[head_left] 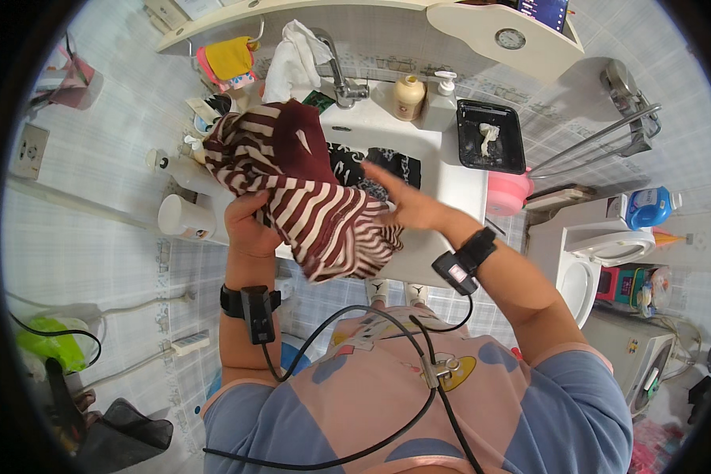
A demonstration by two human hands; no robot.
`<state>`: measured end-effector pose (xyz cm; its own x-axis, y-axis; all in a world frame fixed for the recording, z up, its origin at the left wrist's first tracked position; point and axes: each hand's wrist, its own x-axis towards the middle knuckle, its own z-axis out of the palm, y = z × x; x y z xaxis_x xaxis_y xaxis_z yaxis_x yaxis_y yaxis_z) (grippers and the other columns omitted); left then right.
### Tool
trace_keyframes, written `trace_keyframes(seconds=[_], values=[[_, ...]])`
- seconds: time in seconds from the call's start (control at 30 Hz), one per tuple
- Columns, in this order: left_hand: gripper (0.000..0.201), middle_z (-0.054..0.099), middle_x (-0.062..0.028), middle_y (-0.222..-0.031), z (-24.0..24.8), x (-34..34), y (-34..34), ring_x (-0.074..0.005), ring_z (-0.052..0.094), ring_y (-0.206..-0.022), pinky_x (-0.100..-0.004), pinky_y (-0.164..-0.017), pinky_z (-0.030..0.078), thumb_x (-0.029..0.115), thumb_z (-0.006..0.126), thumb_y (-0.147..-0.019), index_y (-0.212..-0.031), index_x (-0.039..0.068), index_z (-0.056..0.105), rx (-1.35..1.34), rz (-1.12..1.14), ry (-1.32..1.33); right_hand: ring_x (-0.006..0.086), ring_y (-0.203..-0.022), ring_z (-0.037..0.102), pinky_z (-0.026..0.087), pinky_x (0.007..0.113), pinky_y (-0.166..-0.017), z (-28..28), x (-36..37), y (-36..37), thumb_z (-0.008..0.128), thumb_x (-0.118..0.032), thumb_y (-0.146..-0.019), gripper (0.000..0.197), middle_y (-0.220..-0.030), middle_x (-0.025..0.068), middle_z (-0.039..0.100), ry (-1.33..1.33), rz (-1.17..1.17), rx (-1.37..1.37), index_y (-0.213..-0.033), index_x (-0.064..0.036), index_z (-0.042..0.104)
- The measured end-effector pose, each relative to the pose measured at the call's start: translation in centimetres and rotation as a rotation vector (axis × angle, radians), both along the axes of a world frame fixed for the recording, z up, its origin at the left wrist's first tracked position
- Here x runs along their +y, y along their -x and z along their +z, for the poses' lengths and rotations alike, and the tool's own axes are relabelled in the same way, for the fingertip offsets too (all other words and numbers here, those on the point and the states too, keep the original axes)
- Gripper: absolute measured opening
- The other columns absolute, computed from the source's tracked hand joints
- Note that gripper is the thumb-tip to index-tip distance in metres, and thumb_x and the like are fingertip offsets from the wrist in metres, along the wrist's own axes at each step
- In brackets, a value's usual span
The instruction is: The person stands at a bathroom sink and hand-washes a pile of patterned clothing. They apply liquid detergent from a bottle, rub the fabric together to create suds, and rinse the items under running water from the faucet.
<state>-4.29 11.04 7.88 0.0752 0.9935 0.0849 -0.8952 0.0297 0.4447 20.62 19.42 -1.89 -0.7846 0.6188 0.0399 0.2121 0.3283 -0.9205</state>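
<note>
A maroon and cream striped garment with a plain maroon patch is held up over the near left part of the white sink. My left hand is closed on its lower left edge, fingers partly hidden by the cloth. At the garment's right end, my right hand is blurred by motion, with the index finger stretched out and the lower fingers beside the cloth; I cannot tell whether they touch it. Behind the garment, a black patterned cloth lies in the sink, partly covered.
A faucet stands at the sink's back, with a white cloth beside it. Right of it are a cream jar, a pump bottle and a black tray. A white cup stands at left, a toilet at right.
</note>
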Motion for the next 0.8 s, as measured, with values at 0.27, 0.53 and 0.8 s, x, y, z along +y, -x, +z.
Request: trace_keyframes(seconds=[0.27, 0.53, 0.8], values=[[0.044, 0.052, -0.0138, -0.122, 3.5, 0.0, 7.6, -0.0284, 0.051, -0.111, -0.0403, -0.097, 0.039, 0.002, 0.051, -0.08, -0.124, -0.004, 0.044, 0.52, 0.328, 0.178, 0.0107, -0.073, 0.056, 0.047, 0.027, -0.067, -2.5, 0.7, -2.4, 0.054, -0.01, -0.086, 0.019, -0.082, 0.0057, 0.063, 0.299, -0.257, -0.132, -0.102, -0.0045, 0.061], [0.039, 0.047, -0.0182, -0.124, 3.5, -1.3, 13.3, -0.0292, 0.045, -0.116, -0.0429, -0.099, 0.035, 0.003, 0.047, -0.087, -0.125, -0.006, 0.041, 0.583, 0.703, 0.219, 0.0119, -0.094, 0.057, 0.046, 0.025, -0.081, 10.9, 2.8, 0.1, 0.045, -0.01, -0.09, 0.038, -0.11, 0.0042, 0.059, 0.663, -0.427, 0.277, -0.128, -0.0067, 0.047], [0.053, 0.043, -0.0147, -0.131, -4.4, 0.2, 14.6, -0.0293, 0.04, -0.121, -0.0407, -0.1, 0.03, 0.017, 0.054, -0.088, -0.134, -0.001, 0.034, 2.087, 0.402, 0.281, 0.0218, -0.117, 0.044, 0.042, 0.031, -0.092, 5.0, 2.5, 4.6, 0.056, -0.027, -0.089, 0.058, -0.133, 0.0132, 0.043, 0.116, -0.1, 0.154, -0.138, -0.0093, 0.032]])
